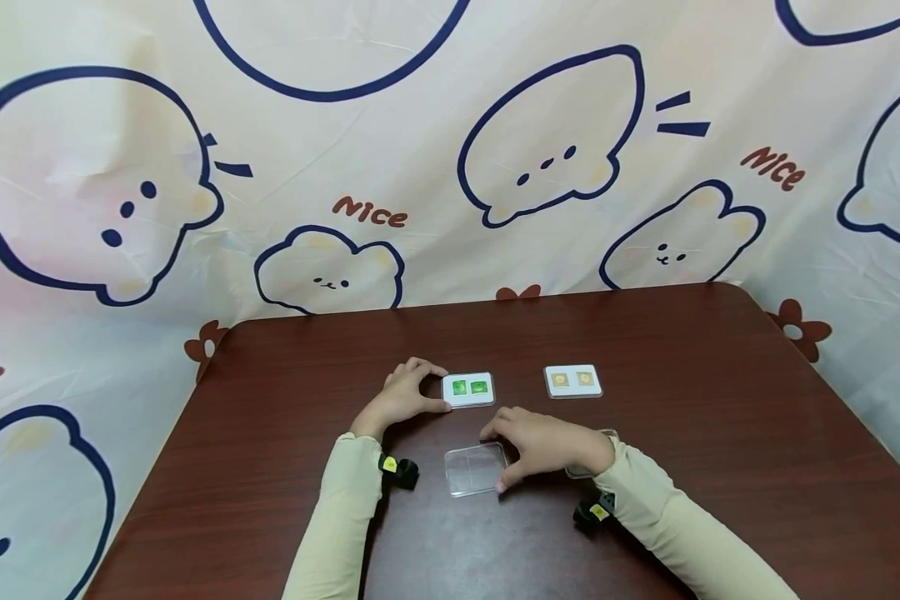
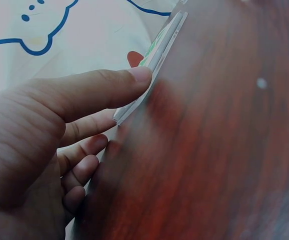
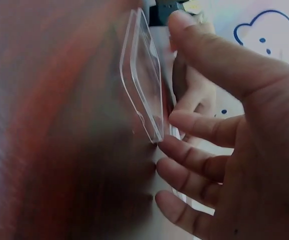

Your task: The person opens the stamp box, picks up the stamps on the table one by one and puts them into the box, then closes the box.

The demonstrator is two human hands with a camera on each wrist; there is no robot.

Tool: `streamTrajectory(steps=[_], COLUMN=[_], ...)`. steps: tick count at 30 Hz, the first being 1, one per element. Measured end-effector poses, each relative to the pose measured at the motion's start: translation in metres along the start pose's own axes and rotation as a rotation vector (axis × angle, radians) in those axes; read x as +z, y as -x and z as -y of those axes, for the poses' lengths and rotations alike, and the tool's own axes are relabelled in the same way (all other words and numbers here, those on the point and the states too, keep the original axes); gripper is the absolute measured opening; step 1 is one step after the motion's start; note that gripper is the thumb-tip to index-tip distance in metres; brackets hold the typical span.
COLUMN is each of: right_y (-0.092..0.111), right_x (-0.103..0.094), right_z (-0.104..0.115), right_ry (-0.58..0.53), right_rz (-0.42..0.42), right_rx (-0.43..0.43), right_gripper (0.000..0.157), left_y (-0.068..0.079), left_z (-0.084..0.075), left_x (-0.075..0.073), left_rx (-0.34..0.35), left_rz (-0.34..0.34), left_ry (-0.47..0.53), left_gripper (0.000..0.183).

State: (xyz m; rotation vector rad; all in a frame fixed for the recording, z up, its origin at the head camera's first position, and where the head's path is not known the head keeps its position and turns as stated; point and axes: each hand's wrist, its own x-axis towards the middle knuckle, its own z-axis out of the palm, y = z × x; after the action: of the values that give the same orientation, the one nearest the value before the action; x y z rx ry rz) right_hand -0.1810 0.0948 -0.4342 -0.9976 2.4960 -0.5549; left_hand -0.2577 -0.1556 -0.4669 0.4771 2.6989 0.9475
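Observation:
My left hand point(image 1: 401, 397) holds the left side of a flat clear case point(image 1: 468, 401) with a white insert and two green squares. In the left wrist view, the thumb point(image 2: 109, 85) presses the near edge of this case point(image 2: 167, 42), and the forefinger is on its other side. A clear plastic lid point(image 1: 471, 469) lies flat on the table nearer the body. At its right edge is my right hand point(image 1: 543, 442), fingers spread and bent loosely. The right wrist view shows the thumb standing away from the lid point(image 3: 147, 75), with the other fingertips close to its edge.
A second white-insert case point(image 1: 573, 392) with two tan squares lies at the back right. Beneath the right wrist, another clear plastic piece point(image 1: 579, 472) is mostly hidden. The brown table point(image 1: 690, 375) meets a patterned cloth point(image 1: 435, 258) behind.

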Motion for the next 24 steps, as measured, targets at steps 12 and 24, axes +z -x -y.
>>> streamTrajectory(steps=[12, 24], right_y=[0.006, 0.004], right_x=[0.014, 0.020], right_z=[0.009, 0.009], right_ry=[0.211, 0.197], right_rz=[-0.110, -0.131], right_rx=[-0.013, 0.013], right_gripper=[0.067, 0.056], left_y=[-0.001, -0.001], left_z=[0.000, 0.002], left_x=[0.001, 0.001], left_rx=[-0.005, 0.007], left_rz=[-0.007, -0.016], left_ry=[-0.003, 0.001], left_gripper=[0.055, 0.054])
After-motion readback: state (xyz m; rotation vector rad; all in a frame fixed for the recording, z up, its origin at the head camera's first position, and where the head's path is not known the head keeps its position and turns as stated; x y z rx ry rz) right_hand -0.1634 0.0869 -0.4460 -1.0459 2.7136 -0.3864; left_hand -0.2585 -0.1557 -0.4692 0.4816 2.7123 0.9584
